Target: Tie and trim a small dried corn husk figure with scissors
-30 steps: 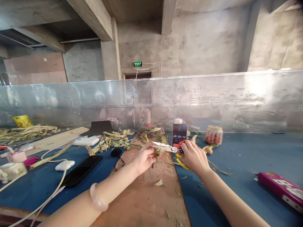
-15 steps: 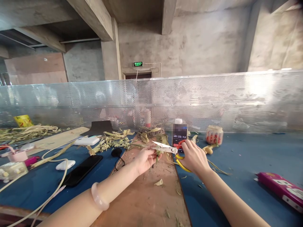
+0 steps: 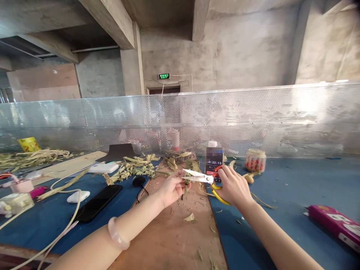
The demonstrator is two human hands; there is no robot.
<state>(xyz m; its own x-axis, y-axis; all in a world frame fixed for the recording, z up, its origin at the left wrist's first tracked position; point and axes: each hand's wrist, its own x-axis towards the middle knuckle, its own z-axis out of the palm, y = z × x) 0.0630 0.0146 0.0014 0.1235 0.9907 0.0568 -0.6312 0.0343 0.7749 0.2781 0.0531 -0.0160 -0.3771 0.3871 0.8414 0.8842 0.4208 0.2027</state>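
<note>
Slightly to the right of where they were, my right hand [image 3: 234, 187] and the one pair of steel scissors with red and yellow handles [image 3: 208, 179] have shifted, and the shown time has gone from 22:12 to 22:13. My right fingers are curled closed around the handles, and the two blades stand a little apart, pointing left.

My left hand [image 3: 172, 190] has its thumb and fingertips nearly together on one small green plant sprig [image 3: 186, 183], its lower end hanging below them. The sprig is right at the blades, above the brown wooden board [image 3: 171, 232]; whether steel touches it I cannot tell. One pale, smooth bangle [image 3: 118, 234] rings my left forearm.

Two phones are about: one flat black phone [image 3: 98, 204] lying on the blue table surface [image 3: 281, 187] to my left, and one upright phone with a lit timer screen [image 3: 214, 159] just behind my right hand. One white bottle cap [image 3: 212, 144] shows behind its top. Right of that sit one glass jar with red markings [image 3: 255, 162] and, before it, one tan rounded lump [image 3: 249, 178]. One long magenta case [image 3: 334, 224] lies far right. On my left are one white rectangular block [image 3: 103, 167], one white oval case [image 3: 78, 196] and one yellow container [image 3: 29, 144].
</note>
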